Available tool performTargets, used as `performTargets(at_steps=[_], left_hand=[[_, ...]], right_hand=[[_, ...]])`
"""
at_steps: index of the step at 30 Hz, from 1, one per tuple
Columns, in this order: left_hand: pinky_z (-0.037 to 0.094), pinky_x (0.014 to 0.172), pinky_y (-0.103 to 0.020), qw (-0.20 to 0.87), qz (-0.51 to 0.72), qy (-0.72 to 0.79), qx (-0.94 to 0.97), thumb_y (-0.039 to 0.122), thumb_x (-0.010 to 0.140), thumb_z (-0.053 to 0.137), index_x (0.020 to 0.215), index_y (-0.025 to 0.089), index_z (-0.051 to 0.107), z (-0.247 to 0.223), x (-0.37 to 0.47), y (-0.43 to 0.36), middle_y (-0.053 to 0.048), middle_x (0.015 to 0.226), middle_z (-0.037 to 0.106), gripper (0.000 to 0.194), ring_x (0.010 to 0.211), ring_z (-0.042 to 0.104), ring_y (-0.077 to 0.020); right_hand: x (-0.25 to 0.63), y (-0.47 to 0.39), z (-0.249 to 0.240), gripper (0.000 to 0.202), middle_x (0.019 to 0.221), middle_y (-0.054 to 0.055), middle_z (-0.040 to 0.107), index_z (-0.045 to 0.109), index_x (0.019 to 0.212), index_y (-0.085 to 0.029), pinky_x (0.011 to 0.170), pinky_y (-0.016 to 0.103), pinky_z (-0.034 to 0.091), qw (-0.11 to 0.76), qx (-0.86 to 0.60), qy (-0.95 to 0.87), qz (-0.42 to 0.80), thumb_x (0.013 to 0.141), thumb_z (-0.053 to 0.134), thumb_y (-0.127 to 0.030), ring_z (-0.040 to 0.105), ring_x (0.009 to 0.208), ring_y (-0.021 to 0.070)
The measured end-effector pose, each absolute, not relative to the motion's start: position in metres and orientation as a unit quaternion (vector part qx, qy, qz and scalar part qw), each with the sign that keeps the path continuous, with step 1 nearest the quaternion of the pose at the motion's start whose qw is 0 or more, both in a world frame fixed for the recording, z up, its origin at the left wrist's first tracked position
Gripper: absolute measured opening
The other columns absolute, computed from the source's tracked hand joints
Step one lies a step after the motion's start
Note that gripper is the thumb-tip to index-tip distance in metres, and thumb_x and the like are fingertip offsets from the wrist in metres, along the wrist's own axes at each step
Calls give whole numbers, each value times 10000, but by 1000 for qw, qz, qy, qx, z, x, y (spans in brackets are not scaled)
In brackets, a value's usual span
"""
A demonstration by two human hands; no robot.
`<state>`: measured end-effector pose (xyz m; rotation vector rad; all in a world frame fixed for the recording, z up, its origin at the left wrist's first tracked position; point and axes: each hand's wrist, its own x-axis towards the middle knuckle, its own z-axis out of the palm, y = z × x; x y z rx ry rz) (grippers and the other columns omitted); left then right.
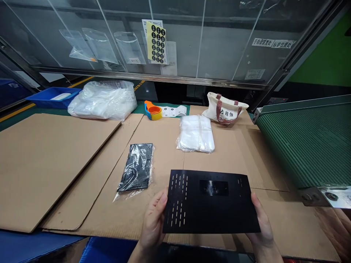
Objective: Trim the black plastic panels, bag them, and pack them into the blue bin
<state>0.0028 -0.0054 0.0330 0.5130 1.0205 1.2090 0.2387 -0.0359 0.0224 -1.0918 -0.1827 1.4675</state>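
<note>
Between my two hands I hold a flat black slotted panel [214, 215], tilted up over the front of the cardboard-covered table. My left hand [155, 215] grips its left edge, thumb on the face. On the opposite edge my right hand [261, 223] is closed, its remaining fingers hidden behind the panel. Rows of slots run down the panel's left side, and a shiny recessed rectangle sits near its top. To the left lies another black panel [137, 164] inside a clear plastic bag. Beyond the held panel is a banded stack of clear bags [196, 133].
Cardboard sheets [55, 160] lie at the left. Along the back are a blue tray [55, 98], a large plastic-wrapped bundle [102, 100], a tape dispenser [153, 110] and a cloth bag [226, 109]. A green conveyor belt [309, 142] borders the right; part of another person shows below it.
</note>
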Motion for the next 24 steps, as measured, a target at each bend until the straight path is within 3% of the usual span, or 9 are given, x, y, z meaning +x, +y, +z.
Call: performTargets(at_steps=[6,11,19,24], left_hand=[[544,788,-351,676,528,450,249,571,672,740,914,156,734,25,4,-3,-84,839,720,480,844,671,-260],[527,812,-328,680,512,449,271,522,722,725,847,153,726,40,8,-1,-74,870,708,389,891,650,-246],[468,935,-338,558,496,516,420,509,772,674,947,167,730,22,-17,13,-94,1050,695,388,1070,587,-292],[432,986,-323,466,476,571,480,548,750,677,956,206,743,17,-25,20,-68,1104,692,405,1124,567,-289]], right_hand=[[241,-37,18,475,845,79,763,783,862,-274,1075,509,377,614,-466,-82,631,678,666,-696,624,1134,310],[243,-38,17,524,837,98,760,785,831,-259,1045,515,405,592,-469,-49,654,617,688,-727,630,1117,324],[239,-45,21,564,886,124,753,763,847,-209,935,503,496,600,-468,-164,628,590,729,-711,684,979,327],[230,-44,36,599,895,110,748,748,1004,-205,857,411,544,550,-486,-340,588,730,605,-717,698,919,289]])
